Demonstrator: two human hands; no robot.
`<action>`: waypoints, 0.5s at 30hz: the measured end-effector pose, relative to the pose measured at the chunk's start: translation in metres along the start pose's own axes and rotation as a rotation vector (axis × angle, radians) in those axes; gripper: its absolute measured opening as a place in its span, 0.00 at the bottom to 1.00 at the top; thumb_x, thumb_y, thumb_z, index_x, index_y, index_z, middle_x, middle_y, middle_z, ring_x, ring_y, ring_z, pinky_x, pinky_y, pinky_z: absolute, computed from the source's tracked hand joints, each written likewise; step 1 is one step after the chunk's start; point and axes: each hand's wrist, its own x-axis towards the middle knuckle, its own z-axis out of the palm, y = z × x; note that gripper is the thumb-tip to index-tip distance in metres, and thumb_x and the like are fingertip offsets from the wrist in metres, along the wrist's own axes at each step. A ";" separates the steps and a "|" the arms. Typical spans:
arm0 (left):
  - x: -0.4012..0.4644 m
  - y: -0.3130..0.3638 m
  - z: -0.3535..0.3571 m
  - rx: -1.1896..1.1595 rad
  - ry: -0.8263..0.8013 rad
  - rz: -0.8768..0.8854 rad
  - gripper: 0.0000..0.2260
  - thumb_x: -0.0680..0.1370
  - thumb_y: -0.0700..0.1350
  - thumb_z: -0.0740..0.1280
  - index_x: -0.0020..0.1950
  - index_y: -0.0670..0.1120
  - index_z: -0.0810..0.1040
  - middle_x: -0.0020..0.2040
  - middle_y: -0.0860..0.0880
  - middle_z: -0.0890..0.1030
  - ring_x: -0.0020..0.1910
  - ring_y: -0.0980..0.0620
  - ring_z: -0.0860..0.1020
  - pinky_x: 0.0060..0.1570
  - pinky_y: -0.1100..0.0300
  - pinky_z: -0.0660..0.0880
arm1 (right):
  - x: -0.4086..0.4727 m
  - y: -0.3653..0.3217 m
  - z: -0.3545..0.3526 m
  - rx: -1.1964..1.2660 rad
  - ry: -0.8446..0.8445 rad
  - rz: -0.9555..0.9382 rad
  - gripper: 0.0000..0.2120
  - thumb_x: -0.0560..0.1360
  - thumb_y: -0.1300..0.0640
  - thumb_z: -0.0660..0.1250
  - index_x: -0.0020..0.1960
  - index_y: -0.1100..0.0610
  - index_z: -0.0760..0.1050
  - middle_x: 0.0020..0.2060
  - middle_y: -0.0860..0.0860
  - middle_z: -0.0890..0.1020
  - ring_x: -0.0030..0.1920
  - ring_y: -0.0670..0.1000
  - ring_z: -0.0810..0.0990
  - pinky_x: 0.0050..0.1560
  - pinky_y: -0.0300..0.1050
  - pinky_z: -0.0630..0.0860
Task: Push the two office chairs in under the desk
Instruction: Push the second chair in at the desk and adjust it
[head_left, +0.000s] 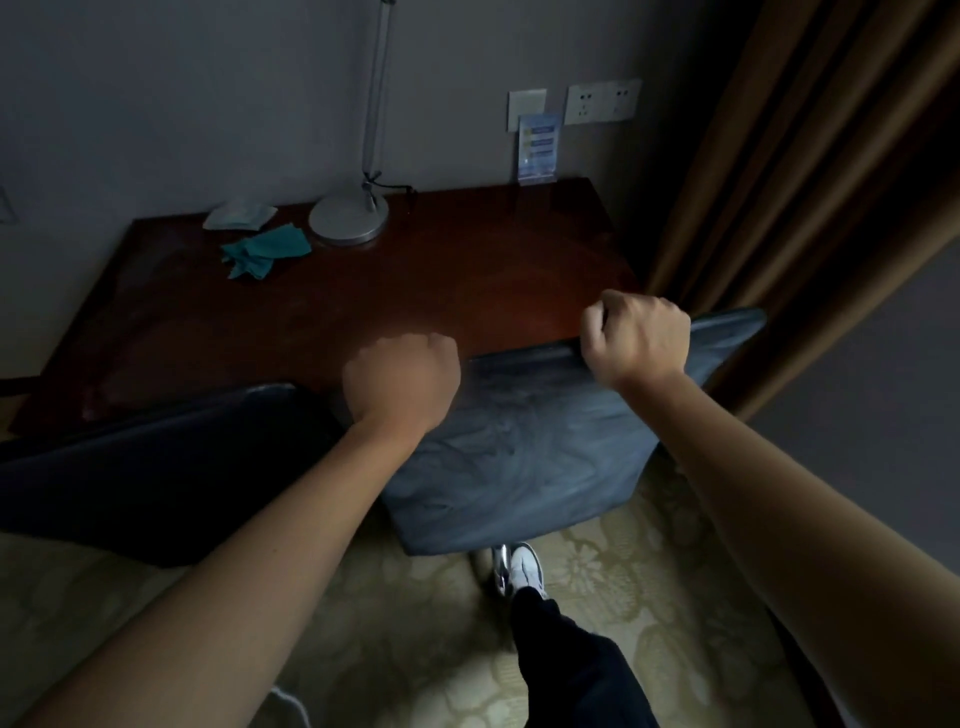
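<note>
At the far left the darker chair (156, 467) stands with its backrest top against the front edge of the reddish-brown worktop (363, 291), its seat hidden below. On the worktop behind it lie a crumpled teal cloth (265, 250) and a pale wrapper (240, 215), with the round base of a desk lamp (349, 218) just beside them. The left hand (402, 379) is curled shut on the top left corner of the lighter blue chair (519, 457), in the gap between the two backrests. That chair's backrest top meets the worktop's front edge, tilted slightly clockwise. The right hand (636, 338) is clamped in a fist over the backrest's top edge nearer the right corner. Below, a white shoe (527, 569) stands on the patterned carpet (415, 623) beside the chair's chrome leg. Brown curtains (805, 171) hang at the right.
</note>
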 end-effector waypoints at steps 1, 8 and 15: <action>-0.005 -0.003 0.001 -0.004 -0.006 -0.010 0.24 0.76 0.52 0.52 0.27 0.45 0.77 0.28 0.43 0.80 0.27 0.41 0.78 0.28 0.60 0.61 | -0.001 -0.003 0.002 0.013 -0.002 -0.024 0.14 0.71 0.55 0.58 0.27 0.55 0.62 0.23 0.56 0.75 0.23 0.60 0.72 0.32 0.43 0.57; -0.020 -0.023 0.009 -0.008 0.031 -0.052 0.21 0.75 0.51 0.52 0.27 0.44 0.75 0.28 0.43 0.80 0.26 0.40 0.77 0.28 0.60 0.65 | -0.015 -0.010 0.025 0.070 0.067 -0.142 0.15 0.71 0.57 0.59 0.27 0.55 0.61 0.21 0.54 0.71 0.21 0.57 0.67 0.29 0.43 0.59; -0.026 -0.022 0.012 -0.026 0.055 -0.065 0.21 0.74 0.51 0.51 0.28 0.44 0.74 0.28 0.42 0.80 0.26 0.39 0.77 0.28 0.59 0.65 | -0.017 -0.005 0.020 0.134 0.028 -0.228 0.17 0.74 0.54 0.61 0.27 0.55 0.64 0.22 0.51 0.71 0.22 0.54 0.68 0.30 0.43 0.58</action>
